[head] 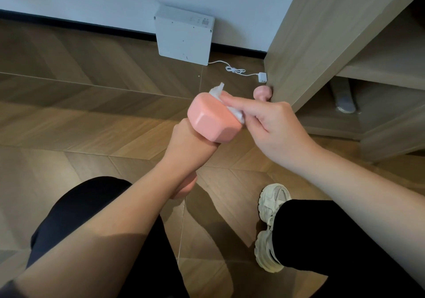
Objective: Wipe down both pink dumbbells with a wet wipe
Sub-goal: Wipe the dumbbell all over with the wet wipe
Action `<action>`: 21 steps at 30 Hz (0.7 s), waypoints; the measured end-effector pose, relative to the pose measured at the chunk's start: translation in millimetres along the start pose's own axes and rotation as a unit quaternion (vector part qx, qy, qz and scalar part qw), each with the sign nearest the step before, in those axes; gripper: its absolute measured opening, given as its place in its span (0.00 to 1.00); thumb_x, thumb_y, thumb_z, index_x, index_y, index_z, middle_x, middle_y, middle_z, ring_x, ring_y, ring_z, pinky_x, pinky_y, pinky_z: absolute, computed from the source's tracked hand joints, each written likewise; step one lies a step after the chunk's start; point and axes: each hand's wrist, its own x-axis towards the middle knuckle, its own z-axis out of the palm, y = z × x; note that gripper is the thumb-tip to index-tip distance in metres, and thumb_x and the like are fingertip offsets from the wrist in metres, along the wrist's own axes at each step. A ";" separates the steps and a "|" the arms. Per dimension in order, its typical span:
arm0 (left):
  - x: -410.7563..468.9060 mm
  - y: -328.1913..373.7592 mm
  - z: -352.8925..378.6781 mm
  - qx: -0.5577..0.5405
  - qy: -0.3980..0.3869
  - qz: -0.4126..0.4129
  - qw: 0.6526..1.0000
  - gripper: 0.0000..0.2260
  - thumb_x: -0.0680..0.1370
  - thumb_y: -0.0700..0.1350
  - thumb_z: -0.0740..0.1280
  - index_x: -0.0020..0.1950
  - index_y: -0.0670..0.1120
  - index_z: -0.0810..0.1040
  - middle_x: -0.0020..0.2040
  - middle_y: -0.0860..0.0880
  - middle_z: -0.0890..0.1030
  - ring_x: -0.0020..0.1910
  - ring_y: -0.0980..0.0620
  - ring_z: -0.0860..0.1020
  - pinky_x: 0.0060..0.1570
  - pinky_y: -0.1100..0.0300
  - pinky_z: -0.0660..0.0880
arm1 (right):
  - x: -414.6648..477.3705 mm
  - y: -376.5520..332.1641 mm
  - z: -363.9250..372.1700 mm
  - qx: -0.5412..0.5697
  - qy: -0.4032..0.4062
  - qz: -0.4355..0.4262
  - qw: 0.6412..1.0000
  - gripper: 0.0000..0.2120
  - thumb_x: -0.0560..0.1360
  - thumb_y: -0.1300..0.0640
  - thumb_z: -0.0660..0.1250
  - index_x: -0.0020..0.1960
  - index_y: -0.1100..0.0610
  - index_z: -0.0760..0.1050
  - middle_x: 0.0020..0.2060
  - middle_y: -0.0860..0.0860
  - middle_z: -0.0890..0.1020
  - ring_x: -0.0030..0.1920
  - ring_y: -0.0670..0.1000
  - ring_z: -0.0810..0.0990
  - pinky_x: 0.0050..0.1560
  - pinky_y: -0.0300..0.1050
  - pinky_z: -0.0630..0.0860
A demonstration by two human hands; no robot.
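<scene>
My left hand (188, 150) grips the handle of a pink dumbbell (212, 119) and holds it upright in the air, one hexagonal head pointing up and the other showing below my wrist. Pressed against the far right side of the top head is a white wet wipe (217, 90), pinched in the fingers of my right hand (271, 127). The second pink dumbbell (262, 92) lies on the floor beyond, beside the cabinet corner, mostly hidden behind my right hand.
A wooden cabinet (322, 39) with open shelves stands at the right. A white flat box (184, 36) leans on the wall, its white cable and plug (262, 76) on the wood floor. My knees in black trousers and a white sneaker (271, 228) are below.
</scene>
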 end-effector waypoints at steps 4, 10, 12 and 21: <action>-4.9 -0.8 3.8 0.106 -0.049 0.048 0.992 0.08 0.69 0.49 0.63 0.43 0.47 0.76 0.38 0.48 0.81 0.39 0.47 0.79 0.40 0.51 0.79 | 9.7 -1.8 -2.9 0.003 -0.030 0.072 0.997 0.23 0.80 0.67 0.55 0.65 0.46 0.77 0.36 0.16 0.70 0.41 0.30 0.74 0.55 0.39 0.64; -4.8 -1.1 0.4 0.104 -0.013 0.017 0.994 0.06 0.72 0.42 0.70 0.43 0.50 0.75 0.39 0.50 0.80 0.39 0.52 0.79 0.40 0.55 0.78 | 2.0 -14.2 0.9 0.028 -0.051 -0.081 0.995 0.21 0.77 0.76 0.56 0.65 0.63 0.76 0.66 0.54 0.76 0.69 0.45 0.71 0.72 0.36 0.62; -7.3 -0.7 -2.8 -0.032 0.033 -0.019 0.999 0.14 0.70 0.37 0.74 0.38 0.54 0.73 0.34 0.56 0.77 0.32 0.61 0.77 0.33 0.66 0.76 | -2.6 -11.4 2.6 0.028 -0.058 -0.108 0.992 0.21 0.77 0.77 0.57 0.66 0.64 0.74 0.67 0.56 0.75 0.71 0.49 0.70 0.74 0.44 0.63; -1.4 6.8 -5.9 -0.044 -0.001 -0.025 0.999 0.04 0.65 0.47 0.63 0.31 0.51 0.68 0.20 0.59 0.70 0.21 0.61 0.67 0.23 0.71 0.62 | -0.4 0.8 -0.2 0.023 0.017 0.022 0.999 0.22 0.78 0.71 0.58 0.66 0.55 0.77 0.38 0.20 0.72 0.37 0.43 0.74 0.43 0.26 0.65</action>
